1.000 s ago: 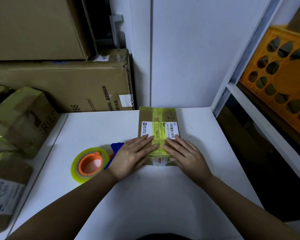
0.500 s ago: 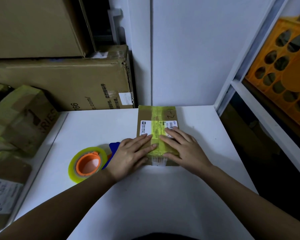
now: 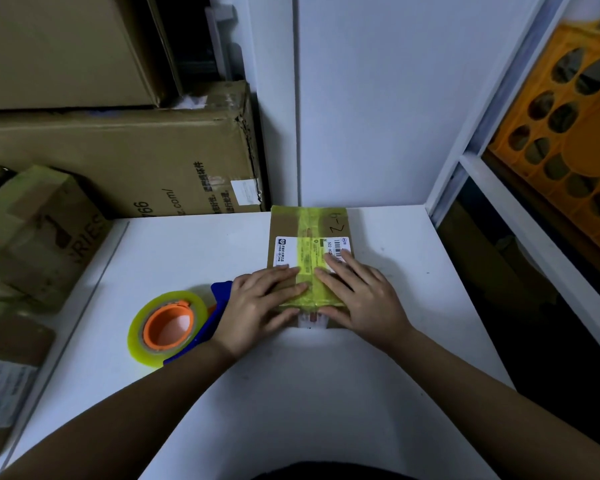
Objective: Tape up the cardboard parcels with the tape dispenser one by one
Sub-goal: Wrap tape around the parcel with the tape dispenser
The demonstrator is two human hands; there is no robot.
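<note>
a: we start with the biggest thing, yes? we see the white table (image 3: 222,393) under everything, and at its far left the stacked big cartons (image 3: 118,161) that stand against the wall.

b: yes. and on the right, past the table edge, we see an orange crate (image 3: 568,133) with round holes. at the left edge we also see some taped parcels (image 3: 39,233), one with a white label near the bottom corner.

a: now the task's thing. we find the cardboard parcel (image 3: 284,225) at the far middle of the table, near the back wall. a band of yellow tape (image 3: 309,258) runs along its top, over a white shipping label (image 3: 286,251).

b: just beside it on the left lies the tape dispenser (image 3: 167,327), flat on the table, with a yellow roll, an orange core and a blue body.

a: and our hands? we see the left hand (image 3: 257,306) flat on the near left part of the parcel, fingers straight and a little apart, and they press on the top.

b: the right hand (image 3: 361,296) does the same on the near right part. its fingers are straight and slightly spread, and the tips reach the barcode. both thumbs lie at the near edge of the parcel.
</note>
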